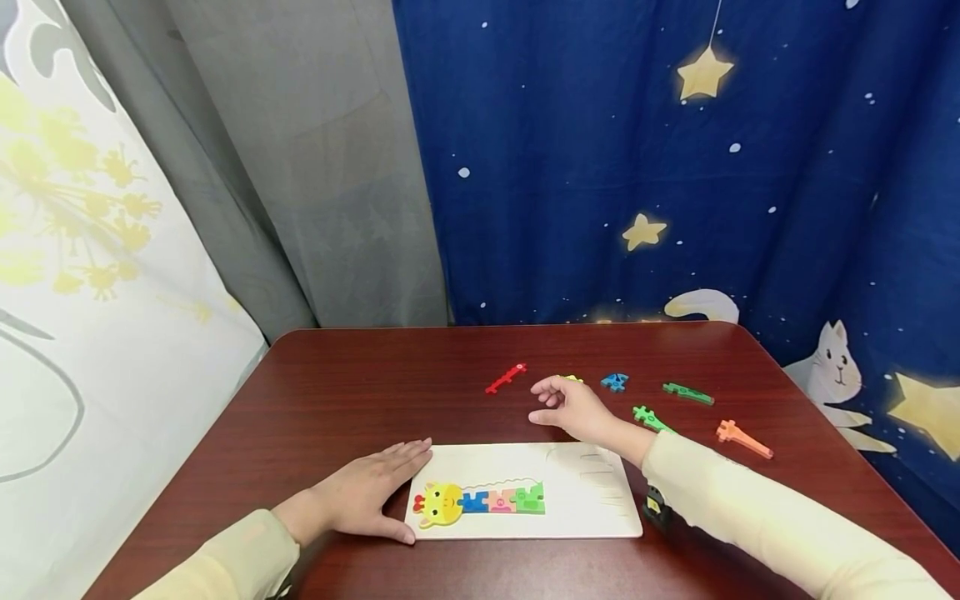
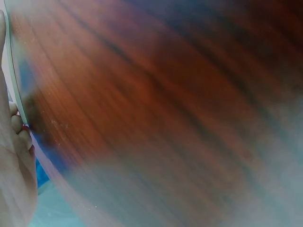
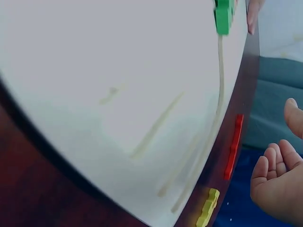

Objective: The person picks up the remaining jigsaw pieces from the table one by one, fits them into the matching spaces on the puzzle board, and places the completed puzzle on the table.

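A white puzzle board point(image 1: 585, 500) lies on the table, with a yellow giraffe head point(image 1: 439, 505) at its left. Joined in a row beside the head are a blue piece point(image 1: 474, 502), a pink piece point(image 1: 501, 501) and a green piece point(image 1: 529, 498). My left hand point(image 1: 367, 492) rests at the board's left edge, fingers extended and thumb spread. Above the board's far edge is my right hand point(image 1: 573, 408), holding nothing, its fingers loosely bent and thumb apart. It partly hides a yellow piece point(image 1: 573, 378); the right wrist view shows more of that yellow piece point(image 3: 207, 208).
Beyond the board lie a red piece point(image 1: 506, 378) and a small blue piece point(image 1: 615, 382). Farther right are a dark green piece point(image 1: 688, 393), a light green piece point(image 1: 649, 418) partly behind the sleeve, and an orange piece point(image 1: 744, 438). Curtains point(image 1: 570, 167) hang behind the table.
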Motion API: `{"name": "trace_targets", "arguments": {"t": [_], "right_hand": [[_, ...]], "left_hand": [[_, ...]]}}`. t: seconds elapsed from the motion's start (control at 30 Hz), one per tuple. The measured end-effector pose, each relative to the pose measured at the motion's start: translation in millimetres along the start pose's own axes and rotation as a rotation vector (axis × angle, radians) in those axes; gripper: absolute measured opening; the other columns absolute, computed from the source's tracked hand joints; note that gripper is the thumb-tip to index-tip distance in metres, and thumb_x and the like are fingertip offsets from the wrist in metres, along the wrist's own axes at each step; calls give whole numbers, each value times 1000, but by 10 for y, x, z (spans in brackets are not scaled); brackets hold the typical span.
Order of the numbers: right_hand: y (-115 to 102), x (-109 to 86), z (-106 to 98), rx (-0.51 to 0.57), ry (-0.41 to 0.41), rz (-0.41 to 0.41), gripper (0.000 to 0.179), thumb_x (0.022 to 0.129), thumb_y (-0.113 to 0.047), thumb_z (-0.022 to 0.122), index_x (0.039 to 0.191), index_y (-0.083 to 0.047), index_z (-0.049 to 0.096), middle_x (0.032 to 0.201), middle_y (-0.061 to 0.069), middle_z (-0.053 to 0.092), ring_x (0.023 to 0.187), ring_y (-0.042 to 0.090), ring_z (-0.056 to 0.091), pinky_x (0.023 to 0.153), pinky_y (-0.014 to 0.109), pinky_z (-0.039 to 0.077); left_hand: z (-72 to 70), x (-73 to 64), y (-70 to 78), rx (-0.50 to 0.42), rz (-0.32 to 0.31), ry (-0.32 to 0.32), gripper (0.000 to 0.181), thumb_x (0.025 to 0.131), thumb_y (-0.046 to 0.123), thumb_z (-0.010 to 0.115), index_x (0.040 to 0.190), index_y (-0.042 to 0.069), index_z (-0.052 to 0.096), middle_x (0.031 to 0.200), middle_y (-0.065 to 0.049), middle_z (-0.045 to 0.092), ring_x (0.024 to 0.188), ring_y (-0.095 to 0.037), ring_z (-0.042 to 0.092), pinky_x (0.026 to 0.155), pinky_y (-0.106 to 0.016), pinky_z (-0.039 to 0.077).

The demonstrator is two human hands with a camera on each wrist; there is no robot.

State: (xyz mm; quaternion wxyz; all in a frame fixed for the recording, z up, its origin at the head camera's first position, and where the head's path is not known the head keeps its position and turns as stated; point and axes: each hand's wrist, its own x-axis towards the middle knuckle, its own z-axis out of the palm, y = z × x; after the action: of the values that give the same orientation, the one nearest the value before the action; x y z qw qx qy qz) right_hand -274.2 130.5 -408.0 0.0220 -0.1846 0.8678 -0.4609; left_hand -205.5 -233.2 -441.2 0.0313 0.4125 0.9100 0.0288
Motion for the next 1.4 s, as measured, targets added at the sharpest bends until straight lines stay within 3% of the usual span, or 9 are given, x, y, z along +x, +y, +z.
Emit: {"name": "trace_targets", "arguments": {"t": [0.3,0.6,0.93,1.13,1.4], "right_hand": [[17,277,-77,31,44,18,36,83,-13,78,115,-2,65,107,18,63,92,22,57,81,33,50],[67,526,-131,19,78,45,37,84,-12,77,117,-1,64,111,21,61,93,25,56,81,34,50],[155,759,-147,-37,93,38,38,84,-14,77,117,0,64,115,22,61,102,32,57,91,41,47],[186,837,-157,-56,81,32,38,85,-15,76,116,3,62,113,21,60,98,29,55,87,37,48],[315,1009,-127,-76,27,93,43,88,-12,73,124,5,58,120,23,58,105,31,54,94,40,46]], "left_hand": [[-11,15,3,-5,-3,-9,110,77,83,46,154,7,26,160,-5,20,144,-22,22,112,-42,29],[-29,42,0,-4,1,-5,110,77,83,47,154,7,26,160,-6,21,144,-23,23,112,-42,29],[-18,34,-3,-5,-21,-25,110,76,84,46,155,10,25,161,-3,18,145,-21,21,112,-42,29],[-6,32,-5,-7,-3,-9,110,77,83,47,154,8,26,160,-5,20,144,-23,23,111,-43,30],[21,5,-9,-1,-1,-1,109,77,83,47,154,8,27,160,-5,21,144,-22,23,111,-43,32]]}}
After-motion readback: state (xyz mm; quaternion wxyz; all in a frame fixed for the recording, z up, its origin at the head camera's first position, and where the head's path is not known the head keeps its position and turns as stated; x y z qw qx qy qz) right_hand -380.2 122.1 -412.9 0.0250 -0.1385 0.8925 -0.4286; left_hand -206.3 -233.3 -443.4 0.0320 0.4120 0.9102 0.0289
